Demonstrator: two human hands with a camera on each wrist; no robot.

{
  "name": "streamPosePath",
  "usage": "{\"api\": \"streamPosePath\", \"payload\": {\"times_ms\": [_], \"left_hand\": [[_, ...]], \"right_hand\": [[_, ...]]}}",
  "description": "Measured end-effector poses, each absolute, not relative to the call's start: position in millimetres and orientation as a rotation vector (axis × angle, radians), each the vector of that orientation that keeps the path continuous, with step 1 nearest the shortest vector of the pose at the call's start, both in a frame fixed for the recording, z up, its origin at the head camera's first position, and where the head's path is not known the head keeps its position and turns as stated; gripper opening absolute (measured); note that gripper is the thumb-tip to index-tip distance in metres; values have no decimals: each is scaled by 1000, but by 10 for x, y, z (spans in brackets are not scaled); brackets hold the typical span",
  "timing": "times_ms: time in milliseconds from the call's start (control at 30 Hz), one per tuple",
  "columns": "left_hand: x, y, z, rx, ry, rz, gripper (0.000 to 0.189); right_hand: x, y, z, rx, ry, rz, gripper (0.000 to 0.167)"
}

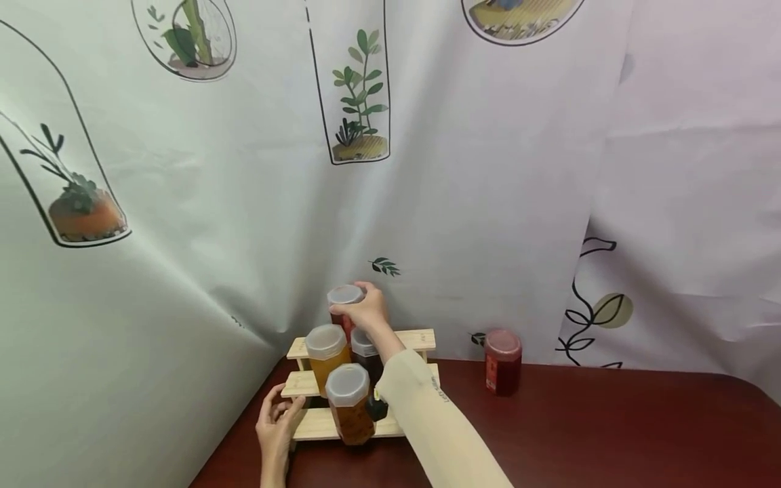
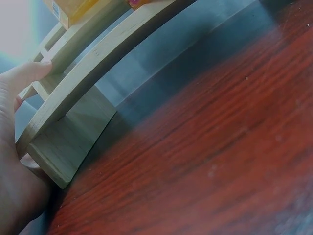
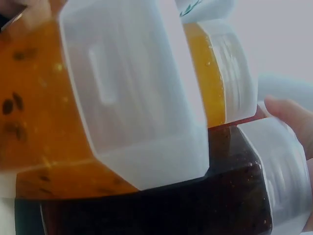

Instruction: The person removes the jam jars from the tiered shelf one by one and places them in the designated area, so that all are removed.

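The right hand grips the far red jar by its lid; the left hand holds the wooden rack at left.

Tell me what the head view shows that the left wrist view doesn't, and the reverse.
Only the head view: the right-hand grip on a red jar, the dark jar, a lone red jar, and printed plants.
Only the left wrist view: the label on the yellow jar.
Both: the left-hand grip at the end of the rack, the yellow jar, and the table.
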State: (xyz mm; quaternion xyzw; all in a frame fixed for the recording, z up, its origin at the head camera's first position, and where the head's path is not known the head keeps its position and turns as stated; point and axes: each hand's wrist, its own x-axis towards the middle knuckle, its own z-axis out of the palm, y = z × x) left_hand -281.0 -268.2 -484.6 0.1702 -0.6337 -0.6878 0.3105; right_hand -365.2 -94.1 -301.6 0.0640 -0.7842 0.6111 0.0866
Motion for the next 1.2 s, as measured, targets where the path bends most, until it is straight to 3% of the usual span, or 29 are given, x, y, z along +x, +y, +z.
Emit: {"api": "streamPosePath", "payload": {"times_ms": [300,700,1200], "left_hand": [[-2756,-2660,-4912,468,-1700,-1797,44],[-2779,-2709,-4880,448,-1694,-1801,51],[-2783,-2737,-4853,450,-1665,-1861,44]], "right_hand": [[-3617,-802,-2972,153,-1767,2360,74],[-3588,106,-2520,267,-1669,2233,76],[-3303,1559,-2958,37,-1785,1963,70]]}}
